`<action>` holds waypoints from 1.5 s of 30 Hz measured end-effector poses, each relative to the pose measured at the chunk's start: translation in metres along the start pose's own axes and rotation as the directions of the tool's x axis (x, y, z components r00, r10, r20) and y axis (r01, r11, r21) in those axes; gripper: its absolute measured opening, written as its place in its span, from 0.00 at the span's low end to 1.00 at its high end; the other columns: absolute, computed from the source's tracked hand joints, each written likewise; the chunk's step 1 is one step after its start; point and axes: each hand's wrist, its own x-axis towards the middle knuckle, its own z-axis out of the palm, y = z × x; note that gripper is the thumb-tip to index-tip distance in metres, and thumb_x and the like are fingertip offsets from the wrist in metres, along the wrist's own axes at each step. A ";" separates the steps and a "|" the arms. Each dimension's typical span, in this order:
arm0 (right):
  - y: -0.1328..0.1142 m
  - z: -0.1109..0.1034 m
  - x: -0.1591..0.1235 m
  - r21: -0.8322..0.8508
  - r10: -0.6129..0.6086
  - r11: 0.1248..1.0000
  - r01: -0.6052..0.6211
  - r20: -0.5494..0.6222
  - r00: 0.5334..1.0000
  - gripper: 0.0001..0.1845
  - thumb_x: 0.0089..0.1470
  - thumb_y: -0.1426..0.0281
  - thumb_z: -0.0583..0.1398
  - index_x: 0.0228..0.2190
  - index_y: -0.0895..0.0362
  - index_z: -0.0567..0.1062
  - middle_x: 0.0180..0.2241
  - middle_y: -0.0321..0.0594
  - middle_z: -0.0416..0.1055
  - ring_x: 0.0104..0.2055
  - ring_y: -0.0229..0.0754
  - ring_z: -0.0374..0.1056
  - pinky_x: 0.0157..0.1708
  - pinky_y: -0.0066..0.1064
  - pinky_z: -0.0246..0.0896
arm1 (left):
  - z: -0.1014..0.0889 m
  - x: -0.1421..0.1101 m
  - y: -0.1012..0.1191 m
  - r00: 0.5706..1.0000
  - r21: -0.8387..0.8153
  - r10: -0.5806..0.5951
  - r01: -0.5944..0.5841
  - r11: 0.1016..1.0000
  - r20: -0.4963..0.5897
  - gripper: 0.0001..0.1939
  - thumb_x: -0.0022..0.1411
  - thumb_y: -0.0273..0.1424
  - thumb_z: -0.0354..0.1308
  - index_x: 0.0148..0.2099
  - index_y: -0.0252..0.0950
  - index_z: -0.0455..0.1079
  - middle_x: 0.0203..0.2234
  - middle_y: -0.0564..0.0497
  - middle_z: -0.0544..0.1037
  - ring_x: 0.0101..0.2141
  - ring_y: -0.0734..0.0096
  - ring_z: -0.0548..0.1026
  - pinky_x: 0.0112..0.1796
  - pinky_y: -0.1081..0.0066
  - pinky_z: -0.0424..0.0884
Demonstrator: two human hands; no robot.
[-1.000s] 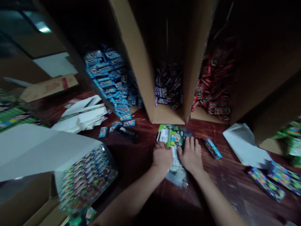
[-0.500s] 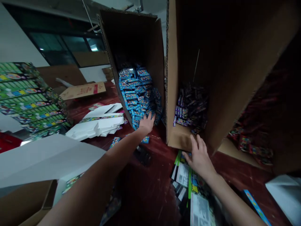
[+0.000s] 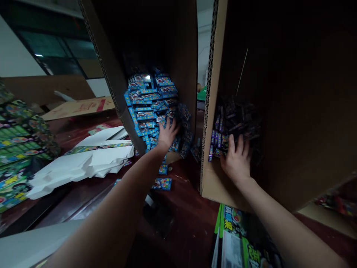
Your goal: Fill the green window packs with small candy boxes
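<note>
My left hand point(image 3: 167, 134) reaches into a tall cardboard carton point(image 3: 107, 70) lying on its side. Its spread fingers rest on a heap of small blue candy packets point(image 3: 147, 96). My right hand point(image 3: 237, 160) is inside the neighbouring carton point(image 3: 213, 178), fingers apart, at the front of a pile of small purple packets point(image 3: 216, 137). Both hands look open; the fingertips of the right one are partly lost against the dark pile. Two loose blue packets point(image 3: 162, 184) lie on the dark red table below the left carton.
White folded card boxes point(image 3: 97, 160) are stacked on the left, beside green printed display boxes point(image 3: 19, 149). Printed green and black cards point(image 3: 234, 238) lie under my right forearm. A flattened carton point(image 3: 80, 107) rests farther back. Red packets point(image 3: 337, 203) show at far right.
My right hand has moved forward from the carton's front edge to the purple packets. My left hand has reached farther onto the blue heap. The view has come closer to the cartons.
</note>
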 end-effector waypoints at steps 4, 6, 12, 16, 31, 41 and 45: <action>-0.006 0.005 0.012 0.011 0.021 1.000 -0.021 -0.022 1.000 0.49 0.57 0.61 0.57 0.70 0.58 0.38 0.71 0.58 0.33 0.71 0.68 0.31 0.64 0.63 0.39 | 0.004 0.014 -0.001 1.000 0.032 0.021 -0.021 0.999 0.007 0.30 0.70 0.23 0.37 0.71 0.42 0.57 0.73 0.46 0.47 0.71 0.47 0.39 0.64 0.38 0.36; -0.010 0.007 0.014 0.018 0.023 1.000 -0.022 -0.027 0.999 0.50 0.57 0.60 0.57 0.70 0.58 0.39 0.71 0.59 0.34 0.71 0.68 0.32 0.65 0.62 0.40 | 0.007 0.020 0.001 1.000 0.054 0.008 -0.008 0.999 0.014 0.31 0.69 0.22 0.36 0.70 0.38 0.58 0.72 0.43 0.50 0.71 0.50 0.42 0.65 0.42 0.39; -0.009 0.011 0.016 -0.018 0.019 1.000 -0.020 -0.024 1.000 0.48 0.57 0.59 0.56 0.70 0.58 0.40 0.72 0.58 0.34 0.72 0.66 0.33 0.67 0.58 0.37 | 0.015 0.027 0.012 0.999 0.057 -0.032 0.031 0.998 0.010 0.32 0.68 0.20 0.36 0.72 0.34 0.54 0.69 0.40 0.57 0.70 0.56 0.46 0.66 0.48 0.38; -0.006 0.017 0.029 -0.026 0.070 0.997 -0.071 -0.013 0.997 0.51 0.54 0.61 0.58 0.70 0.59 0.40 0.71 0.57 0.36 0.71 0.66 0.33 0.65 0.57 0.43 | 0.019 0.035 0.021 0.994 0.002 -0.111 0.112 0.994 -0.016 0.33 0.68 0.20 0.35 0.73 0.31 0.48 0.70 0.37 0.52 0.70 0.51 0.44 0.64 0.45 0.40; 0.035 -0.003 0.150 -0.036 0.390 0.917 -0.398 -0.139 0.910 0.54 0.57 0.48 0.58 0.69 0.63 0.40 0.69 0.67 0.36 0.67 0.70 0.40 0.58 0.61 0.47 | 0.016 0.051 0.022 0.971 -0.045 -0.237 0.237 0.970 0.022 0.26 0.71 0.25 0.43 0.69 0.29 0.58 0.68 0.34 0.54 0.63 0.32 0.46 0.55 0.28 0.43; 0.053 0.015 0.165 -0.069 0.363 0.931 -0.358 0.258 0.895 0.59 0.52 0.40 0.59 0.68 0.65 0.45 0.61 0.73 0.57 0.61 0.70 0.57 0.54 0.63 0.51 | 0.021 0.047 0.002 0.990 -0.032 -0.125 0.128 0.991 0.063 0.29 0.70 0.28 0.43 0.72 0.43 0.54 0.66 0.39 0.60 0.64 0.28 0.51 0.56 0.31 0.42; 0.046 0.012 0.142 -0.185 0.261 0.960 -0.208 0.334 0.906 0.49 0.60 0.49 0.55 0.70 0.59 0.42 0.61 0.69 0.59 0.61 0.67 0.59 0.56 0.63 0.46 | 0.012 0.031 0.000 0.994 -0.065 -0.029 0.036 0.997 0.108 0.28 0.70 0.29 0.42 0.69 0.50 0.59 0.69 0.47 0.56 0.62 0.30 0.54 0.56 0.34 0.43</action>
